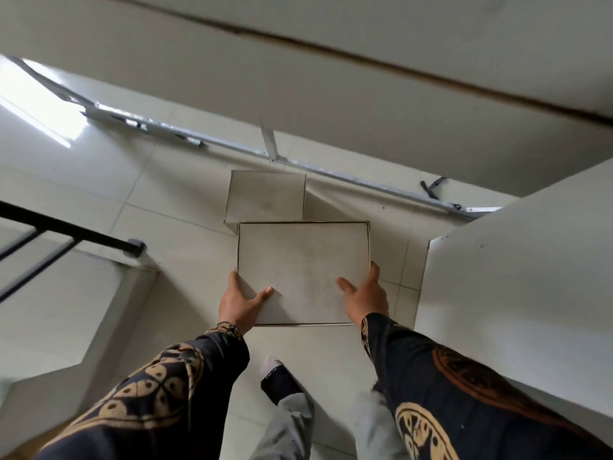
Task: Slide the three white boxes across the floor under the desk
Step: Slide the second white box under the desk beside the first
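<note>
A white box [303, 260] lies flat on the tiled floor in the middle of the view, its top slightly smudged. My left hand [240, 302] grips its near left corner, thumb on top. My right hand [365, 293] clasps its near right corner, thumb on top and fingers along the side. A second white box [265, 194] sits just beyond it, touching its far left edge. The white desk [331, 78] spans the upper part of the view above the floor. No third box is visible.
A white panel or cabinet side [514, 267] stands close on the right. A black metal frame [66, 234] reaches in from the left above a white surface [59, 310]. A metal rail [232, 146] runs along the floor behind the boxes. My socked foot [277, 376] is below the box.
</note>
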